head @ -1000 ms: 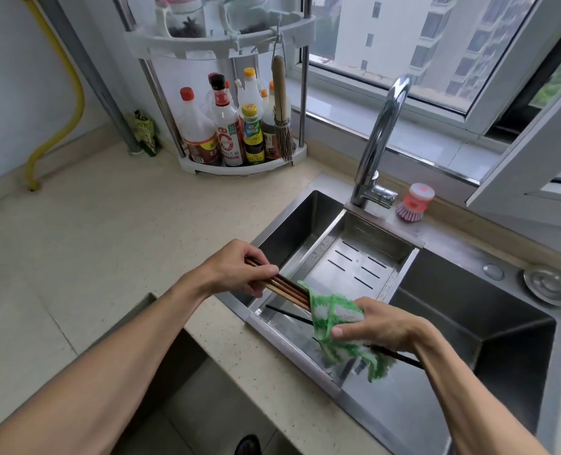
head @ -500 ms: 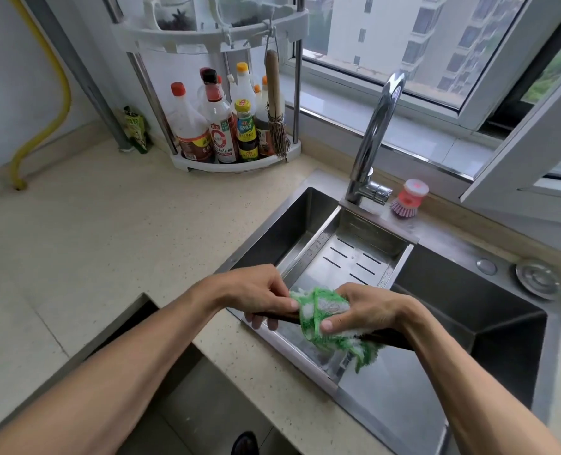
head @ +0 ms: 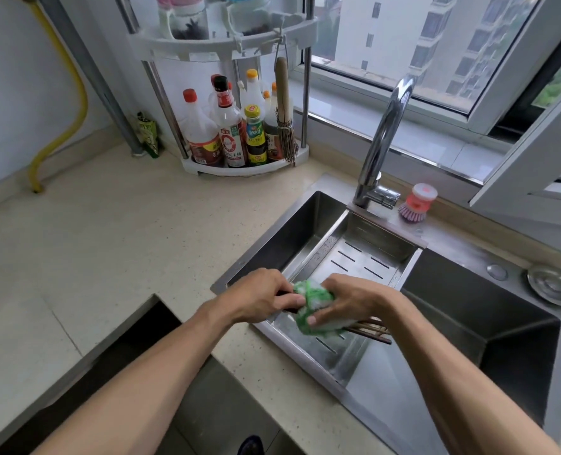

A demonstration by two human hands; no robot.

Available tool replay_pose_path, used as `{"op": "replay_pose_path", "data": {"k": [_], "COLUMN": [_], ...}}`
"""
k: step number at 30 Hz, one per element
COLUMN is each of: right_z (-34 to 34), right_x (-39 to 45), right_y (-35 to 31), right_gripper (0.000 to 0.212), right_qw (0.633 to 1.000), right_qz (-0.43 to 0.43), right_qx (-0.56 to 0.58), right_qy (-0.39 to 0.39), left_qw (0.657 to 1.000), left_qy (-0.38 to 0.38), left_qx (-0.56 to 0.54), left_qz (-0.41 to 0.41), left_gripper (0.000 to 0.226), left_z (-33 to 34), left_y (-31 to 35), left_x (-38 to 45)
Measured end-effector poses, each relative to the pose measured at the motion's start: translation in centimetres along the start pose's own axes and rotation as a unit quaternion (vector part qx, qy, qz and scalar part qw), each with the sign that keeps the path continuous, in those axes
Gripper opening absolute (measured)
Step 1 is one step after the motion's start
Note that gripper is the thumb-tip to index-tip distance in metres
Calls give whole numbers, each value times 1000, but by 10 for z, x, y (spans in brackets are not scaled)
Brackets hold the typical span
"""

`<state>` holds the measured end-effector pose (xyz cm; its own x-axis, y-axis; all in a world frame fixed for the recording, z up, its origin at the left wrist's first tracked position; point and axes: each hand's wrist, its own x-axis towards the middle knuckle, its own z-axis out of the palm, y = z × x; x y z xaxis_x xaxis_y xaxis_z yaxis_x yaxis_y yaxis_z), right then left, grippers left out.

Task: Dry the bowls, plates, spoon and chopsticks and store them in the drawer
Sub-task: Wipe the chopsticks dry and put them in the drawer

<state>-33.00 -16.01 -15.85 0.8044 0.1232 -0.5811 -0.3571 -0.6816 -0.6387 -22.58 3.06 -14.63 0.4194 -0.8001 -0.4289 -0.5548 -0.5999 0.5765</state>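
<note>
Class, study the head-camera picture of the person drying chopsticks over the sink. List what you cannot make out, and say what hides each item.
1. Middle of the chopsticks, head view: wrapped in the green cloth under the right hand.
2. Their other end: covered by the left hand, so the count is unclear.
3. Open drawer contents: dark, crossed by the left forearm, cut by the bottom edge.
4. Bottle labels on the rack: too small to read.

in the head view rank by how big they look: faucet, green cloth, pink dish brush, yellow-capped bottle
1. faucet
2. green cloth, though it is nearest the camera
3. yellow-capped bottle
4. pink dish brush
</note>
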Motion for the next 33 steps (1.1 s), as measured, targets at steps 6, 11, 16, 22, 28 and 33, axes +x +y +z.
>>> {"op": "replay_pose_path", "data": {"k": [6, 11, 16, 22, 28, 33], "right_z": [-7, -17, 2, 48, 64, 77], "right_x": [1, -11, -19, 17, 35, 52], "right_y": [21, 51, 37, -36, -57, -60], "right_gripper": [19, 12, 19, 19, 69, 36], "right_qw": [999, 986, 822, 623, 387, 417], "right_qz": [5, 8, -4, -57, -102, 21], "right_qx": [-36, 82, 509, 731, 869, 804], "right_qy": [20, 142, 258, 272, 290, 423], "left_qw": [999, 990, 965, 942, 947, 960], "left_qy": [38, 94, 192, 215, 255, 235], "left_qx": [0, -51, -105, -210, -122, -105], "left_qz": [-35, -91, -148, -147, -155, -108], "left_gripper": [35, 35, 44, 46, 50, 49], "left_z": [-26, -37, -37, 12, 40, 41], "left_y": [-32, -55, -49, 2, 20, 21], "left_x": [-21, -36, -37, -15, -6, -11]}}
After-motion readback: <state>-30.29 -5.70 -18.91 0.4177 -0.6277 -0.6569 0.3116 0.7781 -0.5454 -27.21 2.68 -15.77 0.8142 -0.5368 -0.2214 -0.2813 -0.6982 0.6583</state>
